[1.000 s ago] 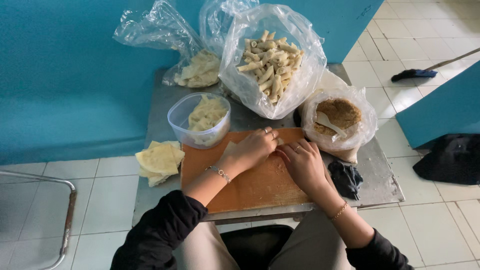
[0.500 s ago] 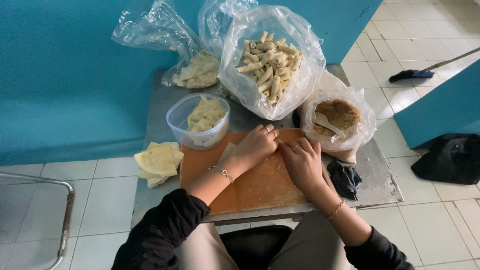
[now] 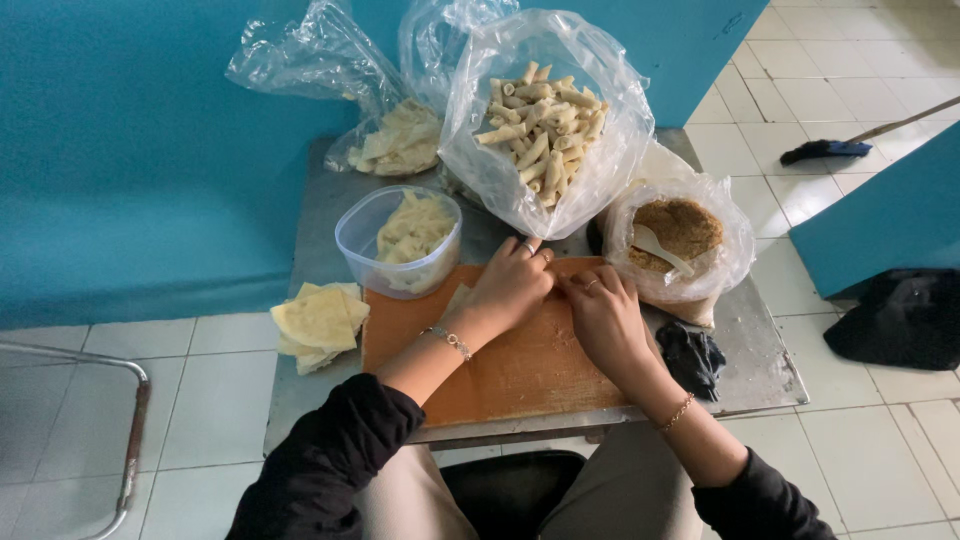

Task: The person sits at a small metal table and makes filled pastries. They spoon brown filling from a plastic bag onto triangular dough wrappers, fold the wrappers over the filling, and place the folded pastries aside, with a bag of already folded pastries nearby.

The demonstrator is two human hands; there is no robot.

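Observation:
My left hand (image 3: 512, 287) and my right hand (image 3: 600, 318) rest on an orange cutting board (image 3: 500, 370), fingertips meeting at its far edge. A corner of a pale wrapper sheet (image 3: 458, 298) peeks out from under my left hand. Both hands curl over it, and what lies between the fingertips is hidden. Just beyond the hands stands a clear bag of rolled pale pastries (image 3: 540, 130). To the right is a bag of brown filling (image 3: 680, 228) with a white spoon (image 3: 660, 248) in it.
A clear plastic tub of wrapper pieces (image 3: 400, 240) stands left of the board, and stacked wrappers (image 3: 318, 322) lie at the metal table's (image 3: 760, 360) left edge. Another bag of wrappers (image 3: 400, 140) sits at the back. A dark cloth (image 3: 692, 355) lies right; blue wall behind.
Both hands have crept a little toward the far edge of the board, fingers drawing closer together. Everything else stays put.

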